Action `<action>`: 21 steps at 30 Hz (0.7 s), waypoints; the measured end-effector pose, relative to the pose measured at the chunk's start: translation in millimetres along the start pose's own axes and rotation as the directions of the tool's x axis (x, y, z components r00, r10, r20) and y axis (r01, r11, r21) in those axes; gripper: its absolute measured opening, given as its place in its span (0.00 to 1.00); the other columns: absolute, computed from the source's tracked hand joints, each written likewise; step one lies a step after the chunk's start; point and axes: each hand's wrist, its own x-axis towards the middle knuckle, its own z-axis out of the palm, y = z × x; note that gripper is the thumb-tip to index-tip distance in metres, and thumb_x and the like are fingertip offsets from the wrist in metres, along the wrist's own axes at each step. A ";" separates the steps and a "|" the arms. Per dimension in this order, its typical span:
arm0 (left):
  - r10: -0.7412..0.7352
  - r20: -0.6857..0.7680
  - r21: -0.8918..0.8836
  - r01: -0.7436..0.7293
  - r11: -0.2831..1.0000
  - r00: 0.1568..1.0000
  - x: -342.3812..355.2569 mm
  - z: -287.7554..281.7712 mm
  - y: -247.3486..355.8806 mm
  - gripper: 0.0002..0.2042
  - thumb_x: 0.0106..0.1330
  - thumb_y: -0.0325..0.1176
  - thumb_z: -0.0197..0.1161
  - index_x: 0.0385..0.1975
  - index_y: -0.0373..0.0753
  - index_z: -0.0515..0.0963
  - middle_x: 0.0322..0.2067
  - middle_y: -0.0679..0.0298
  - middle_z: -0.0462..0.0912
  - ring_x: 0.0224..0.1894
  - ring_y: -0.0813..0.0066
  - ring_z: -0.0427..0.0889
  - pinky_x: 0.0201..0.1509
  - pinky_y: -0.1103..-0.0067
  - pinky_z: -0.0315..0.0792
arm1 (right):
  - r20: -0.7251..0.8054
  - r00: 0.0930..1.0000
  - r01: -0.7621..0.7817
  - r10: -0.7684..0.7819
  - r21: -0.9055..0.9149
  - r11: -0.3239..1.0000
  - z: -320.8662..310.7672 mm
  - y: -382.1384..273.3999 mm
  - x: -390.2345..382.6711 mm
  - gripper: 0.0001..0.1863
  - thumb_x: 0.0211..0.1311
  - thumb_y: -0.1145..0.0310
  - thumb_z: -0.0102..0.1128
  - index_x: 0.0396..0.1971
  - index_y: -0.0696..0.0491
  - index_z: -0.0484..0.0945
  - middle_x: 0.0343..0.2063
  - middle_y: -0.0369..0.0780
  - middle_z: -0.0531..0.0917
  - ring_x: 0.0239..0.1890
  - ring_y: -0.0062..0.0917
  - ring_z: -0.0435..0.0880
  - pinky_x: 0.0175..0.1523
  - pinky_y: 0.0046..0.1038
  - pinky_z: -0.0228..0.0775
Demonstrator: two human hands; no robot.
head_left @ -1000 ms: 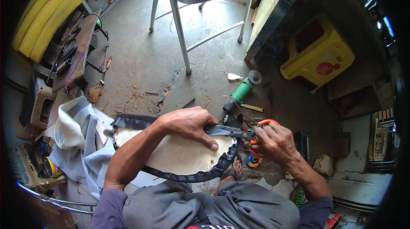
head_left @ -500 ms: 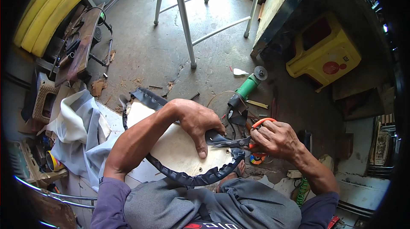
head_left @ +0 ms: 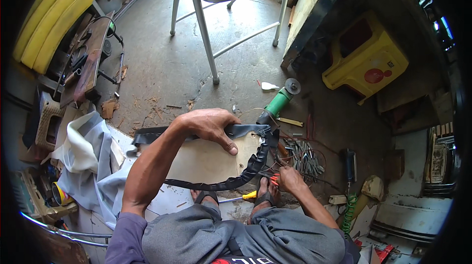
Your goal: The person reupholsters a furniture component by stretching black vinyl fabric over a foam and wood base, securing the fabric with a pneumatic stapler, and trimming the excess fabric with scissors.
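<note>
A pale wooden board [head_left: 201, 158] rests tilted over my lap, with black upholstery material [head_left: 246, 168] gathered and folded round its rim. It looks like a seat base. My left hand [head_left: 211, 127] holds its far edge, fingers over the black cover and thumb pressed on the bare wood. Low beside the board's right end, my right hand [head_left: 291, 179] is closed near the floor at the orange-handled scissors [head_left: 275, 180]. Their blades are hard to make out there. By my feet lies a screwdriver [head_left: 250, 195] with a yellow handle.
A green angle grinder [head_left: 281, 100] lies ahead, near a heap of metal pieces [head_left: 307, 158]. Grey fabric [head_left: 98, 151] is piled at left. A folding chair [head_left: 211, 32] stands beyond; a yellow plastic stool [head_left: 366, 62] lies at right.
My right hand has moved down from the board's edge toward the floor with the scissors. The board has turned, its right end swinging up and away, and my left hand keeps hold of it.
</note>
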 end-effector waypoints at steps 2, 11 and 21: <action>-0.029 0.000 0.154 0.028 0.988 1.000 6.0 -1.3 3.0 0.30 0.50 0.50 0.83 0.43 0.32 0.83 0.34 0.53 0.89 0.38 0.59 0.90 0.41 0.66 0.80 | -0.112 0.994 0.049 -0.018 0.282 0.958 -29.0 -11.9 -0.4 0.21 0.67 0.56 0.69 0.47 0.60 0.84 0.44 0.56 0.87 0.46 0.50 0.88 0.53 0.43 0.81; 0.592 -0.491 0.721 -0.083 0.688 0.639 16.1 39.9 80.0 0.28 0.50 0.40 0.82 0.51 0.41 0.79 0.52 0.56 0.82 0.59 0.55 0.79 0.64 0.61 0.69 | -0.096 0.992 0.095 -0.086 0.995 -0.011 -146.8 -53.7 16.7 0.20 0.75 0.64 0.65 0.59 0.60 0.82 0.41 0.32 0.87 0.42 0.12 0.83 0.48 0.18 0.76; -0.255 -0.106 -0.994 -0.100 0.036 0.961 26.3 172.9 5.6 0.14 0.74 0.44 0.66 0.46 0.40 0.76 0.40 0.61 0.81 0.52 0.60 0.82 0.69 0.53 0.71 | -0.117 0.973 0.197 0.198 0.870 -0.453 -83.1 -28.3 -32.2 0.15 0.70 0.72 0.68 0.53 0.59 0.80 0.40 0.39 0.89 0.40 0.21 0.89 0.49 0.27 0.84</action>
